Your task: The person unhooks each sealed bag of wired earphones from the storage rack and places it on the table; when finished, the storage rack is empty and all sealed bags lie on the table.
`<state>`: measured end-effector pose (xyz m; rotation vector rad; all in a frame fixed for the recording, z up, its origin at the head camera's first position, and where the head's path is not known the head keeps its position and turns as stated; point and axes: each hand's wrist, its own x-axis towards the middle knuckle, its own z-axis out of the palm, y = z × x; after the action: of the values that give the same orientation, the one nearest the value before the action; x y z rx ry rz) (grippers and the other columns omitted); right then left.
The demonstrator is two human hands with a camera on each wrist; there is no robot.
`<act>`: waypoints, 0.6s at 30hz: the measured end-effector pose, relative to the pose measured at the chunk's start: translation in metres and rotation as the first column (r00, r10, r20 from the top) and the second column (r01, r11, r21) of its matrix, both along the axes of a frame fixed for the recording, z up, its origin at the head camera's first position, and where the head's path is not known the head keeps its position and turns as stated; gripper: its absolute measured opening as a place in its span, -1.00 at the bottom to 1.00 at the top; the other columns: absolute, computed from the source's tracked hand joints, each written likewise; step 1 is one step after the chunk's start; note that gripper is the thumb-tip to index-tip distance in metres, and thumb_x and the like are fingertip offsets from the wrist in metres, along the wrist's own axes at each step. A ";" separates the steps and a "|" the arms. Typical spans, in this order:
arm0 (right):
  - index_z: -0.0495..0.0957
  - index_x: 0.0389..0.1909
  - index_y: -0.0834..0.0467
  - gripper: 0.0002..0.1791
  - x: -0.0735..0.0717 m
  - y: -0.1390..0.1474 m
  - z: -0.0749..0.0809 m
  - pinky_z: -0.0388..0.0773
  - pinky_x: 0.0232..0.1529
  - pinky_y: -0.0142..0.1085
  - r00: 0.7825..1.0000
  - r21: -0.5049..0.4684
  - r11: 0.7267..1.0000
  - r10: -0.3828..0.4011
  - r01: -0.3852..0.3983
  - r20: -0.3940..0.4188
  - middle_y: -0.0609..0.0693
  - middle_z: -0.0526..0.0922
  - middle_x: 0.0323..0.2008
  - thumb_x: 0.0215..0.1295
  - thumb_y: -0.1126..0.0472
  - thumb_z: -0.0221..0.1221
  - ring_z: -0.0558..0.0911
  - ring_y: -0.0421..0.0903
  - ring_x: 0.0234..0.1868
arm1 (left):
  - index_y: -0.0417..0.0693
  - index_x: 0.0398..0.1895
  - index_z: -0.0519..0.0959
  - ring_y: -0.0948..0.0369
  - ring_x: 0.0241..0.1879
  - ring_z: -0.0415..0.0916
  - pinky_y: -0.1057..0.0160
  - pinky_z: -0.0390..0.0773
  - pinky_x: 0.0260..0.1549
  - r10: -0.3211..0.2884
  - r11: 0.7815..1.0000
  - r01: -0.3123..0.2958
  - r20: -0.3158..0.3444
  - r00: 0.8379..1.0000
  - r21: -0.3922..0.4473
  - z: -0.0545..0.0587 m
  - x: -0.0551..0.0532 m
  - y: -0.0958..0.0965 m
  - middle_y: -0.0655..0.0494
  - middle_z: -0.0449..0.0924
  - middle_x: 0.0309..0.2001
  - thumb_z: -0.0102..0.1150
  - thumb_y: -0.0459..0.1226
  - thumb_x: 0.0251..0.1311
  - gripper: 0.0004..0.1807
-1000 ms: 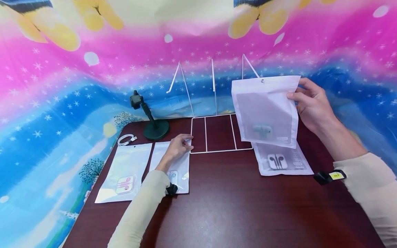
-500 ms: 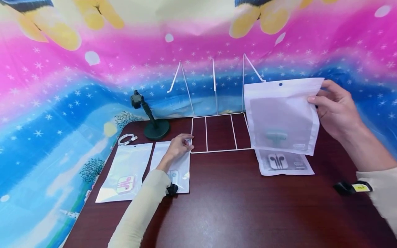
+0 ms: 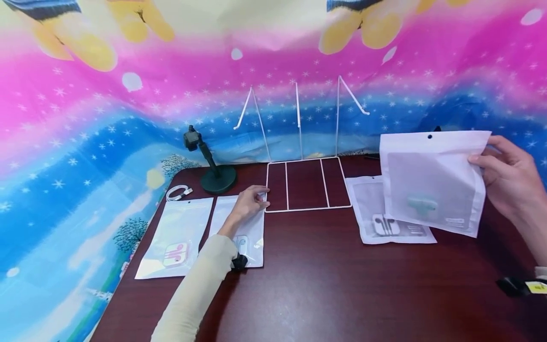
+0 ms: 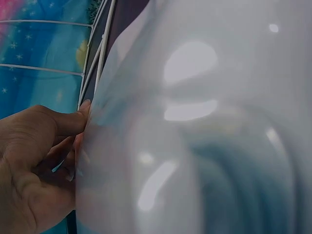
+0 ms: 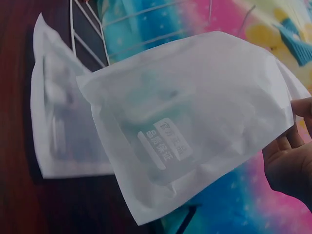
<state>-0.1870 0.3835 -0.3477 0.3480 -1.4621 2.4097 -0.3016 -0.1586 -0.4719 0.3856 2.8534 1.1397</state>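
Note:
My right hand (image 3: 510, 178) pinches the upper right edge of a white zip bag (image 3: 427, 175), held up with its hang hole at the top. Through the bag's frosted front shows a green earphone set (image 3: 422, 205); printed characters show on it in the right wrist view. At the left front corner of a white wire display rack (image 3: 307, 209), my left hand (image 3: 248, 203) pinches the base wire between thumb and fingers. The rack's three slanted hooks (image 3: 298, 109) carry nothing. Below the raised bag, another zip bag (image 3: 363, 199) with black earphones (image 3: 386, 225) lies partly covered.
Two more zip bags lie on the left of the dark table (image 3: 307, 285): one with pink earphones (image 3: 176, 254), one with white earphones (image 3: 241, 244) partly under my left forearm. Behind them are a coiled white cable (image 3: 177, 192) and a black stand (image 3: 218, 179). A patterned cloth (image 3: 171, 95) hangs behind.
The raised zip bag has come off the rack's right hook and moved right and down with my right hand, uncovering more of the bag below. My left hand stays at the rack.

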 end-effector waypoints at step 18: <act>0.60 0.04 -0.26 -0.70 -0.007 0.104 -0.036 0.59 -0.56 -0.33 0.921 0.536 0.844 -0.209 0.001 0.328 -0.35 0.75 -0.33 0.56 0.25 0.13 0.72 -0.28 -0.45 | -0.15 0.30 0.62 0.14 -0.20 0.53 0.28 0.55 -0.20 -0.006 1.000 0.006 0.001 1.000 -0.011 0.000 0.001 0.005 -0.03 0.52 0.33 0.39 -0.40 0.28 -0.50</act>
<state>-0.1944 0.4879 -0.3842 -0.1002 -2.2535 2.0157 -0.3007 -0.1536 -0.4715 0.3935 2.8544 1.1224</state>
